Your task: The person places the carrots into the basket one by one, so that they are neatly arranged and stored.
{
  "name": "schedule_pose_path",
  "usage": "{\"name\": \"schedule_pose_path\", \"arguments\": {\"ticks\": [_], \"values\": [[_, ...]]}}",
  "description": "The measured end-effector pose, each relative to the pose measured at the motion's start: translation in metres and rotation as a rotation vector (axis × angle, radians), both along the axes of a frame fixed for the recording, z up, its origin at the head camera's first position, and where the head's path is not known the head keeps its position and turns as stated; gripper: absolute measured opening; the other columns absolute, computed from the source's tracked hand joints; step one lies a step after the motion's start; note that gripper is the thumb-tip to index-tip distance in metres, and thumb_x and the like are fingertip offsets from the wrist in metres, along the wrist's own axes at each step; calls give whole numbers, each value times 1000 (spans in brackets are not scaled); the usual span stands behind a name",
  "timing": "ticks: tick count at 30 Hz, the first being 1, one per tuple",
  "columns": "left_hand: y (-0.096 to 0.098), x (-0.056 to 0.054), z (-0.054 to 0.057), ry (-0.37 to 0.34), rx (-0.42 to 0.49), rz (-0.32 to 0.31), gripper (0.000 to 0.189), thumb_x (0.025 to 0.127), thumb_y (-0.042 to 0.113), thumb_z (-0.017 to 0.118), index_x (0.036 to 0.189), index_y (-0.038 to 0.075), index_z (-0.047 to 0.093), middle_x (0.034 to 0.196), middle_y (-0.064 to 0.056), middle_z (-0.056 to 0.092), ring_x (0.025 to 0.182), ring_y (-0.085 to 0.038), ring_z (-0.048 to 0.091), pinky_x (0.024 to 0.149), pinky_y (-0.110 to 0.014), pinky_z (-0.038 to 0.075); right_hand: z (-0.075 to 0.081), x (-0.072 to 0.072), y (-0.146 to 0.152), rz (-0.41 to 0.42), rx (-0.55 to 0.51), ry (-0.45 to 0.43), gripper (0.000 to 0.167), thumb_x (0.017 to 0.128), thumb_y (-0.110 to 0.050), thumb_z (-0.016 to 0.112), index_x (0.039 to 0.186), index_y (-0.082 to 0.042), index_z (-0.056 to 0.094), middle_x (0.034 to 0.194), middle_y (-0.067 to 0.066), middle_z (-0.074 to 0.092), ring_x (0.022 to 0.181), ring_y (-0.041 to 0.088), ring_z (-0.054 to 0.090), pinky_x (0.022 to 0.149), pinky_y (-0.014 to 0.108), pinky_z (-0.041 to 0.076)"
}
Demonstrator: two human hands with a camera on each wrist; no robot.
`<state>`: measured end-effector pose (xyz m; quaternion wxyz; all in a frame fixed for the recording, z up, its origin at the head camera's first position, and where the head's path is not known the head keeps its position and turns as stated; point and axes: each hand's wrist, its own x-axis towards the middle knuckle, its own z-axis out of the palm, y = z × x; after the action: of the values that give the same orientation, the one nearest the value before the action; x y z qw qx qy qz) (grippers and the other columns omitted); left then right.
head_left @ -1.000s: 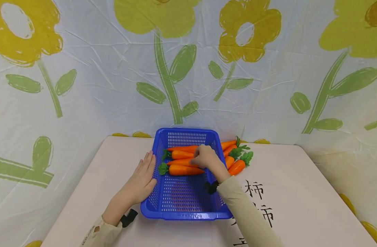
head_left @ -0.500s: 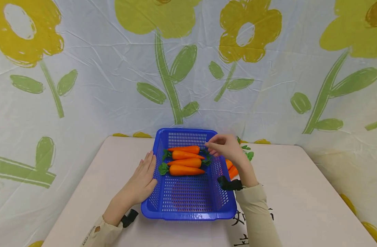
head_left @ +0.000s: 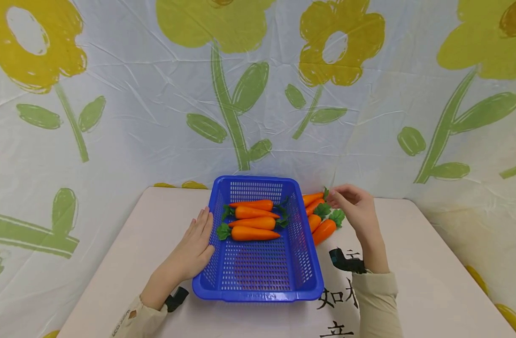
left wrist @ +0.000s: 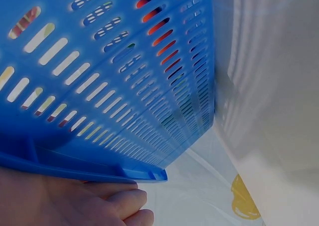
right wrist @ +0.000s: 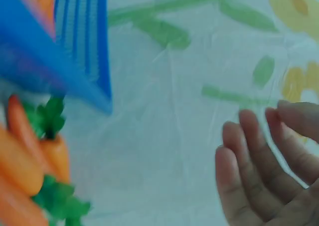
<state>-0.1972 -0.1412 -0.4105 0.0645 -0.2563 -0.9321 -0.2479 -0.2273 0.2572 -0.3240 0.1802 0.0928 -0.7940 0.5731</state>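
Several orange carrots with green leafy tops (head_left: 254, 233) lie side by side in the far half of a blue perforated plastic basket (head_left: 258, 296). My left hand (head_left: 193, 248) rests with straight fingers along the basket's left rim; the left wrist view shows the fingers (left wrist: 127, 203) against that rim. Beyond the basket's right wall lies a second group of carrots (head_left: 324, 231), partly hidden by the wall. To the right of their leaves hovers my right hand (head_left: 358, 209), fingers loosely bent and holding nothing. The right wrist view shows a gap between its fingers (right wrist: 259, 153) and the carrots.
The basket stands on a pale table (head_left: 422, 263) printed with black characters (head_left: 335, 298). A white cloth (head_left: 156, 141) with yellow flowers and green stems hangs behind the table's far edge.
My right hand has left the carrots in the basket and moved right, over the right rim, to beside the outer carrots. The left hand has stayed at the left rim.
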Motion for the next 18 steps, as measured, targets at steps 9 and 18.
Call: {"name": "schedule_pose_path", "arguments": {"ticks": [9,18], "values": [[0,0,-1,7,-1,3,71,94,10,46,153,-13,13,163,-26,4,150,-40,6,118,-59,10,-42,0,29,-87,-57,91,20,96,-2,60,108,13,66,95,10,71,86,13,67,82,18,53],[-1,2,0,7,2,-8,70,94,9,45,153,-13,13,163,-25,2,150,-40,5,118,-59,10,-76,-7,45,-93,-11,82,28,95,8,51,121,10,63,115,22,66,106,13,63,90,15,49]]}}
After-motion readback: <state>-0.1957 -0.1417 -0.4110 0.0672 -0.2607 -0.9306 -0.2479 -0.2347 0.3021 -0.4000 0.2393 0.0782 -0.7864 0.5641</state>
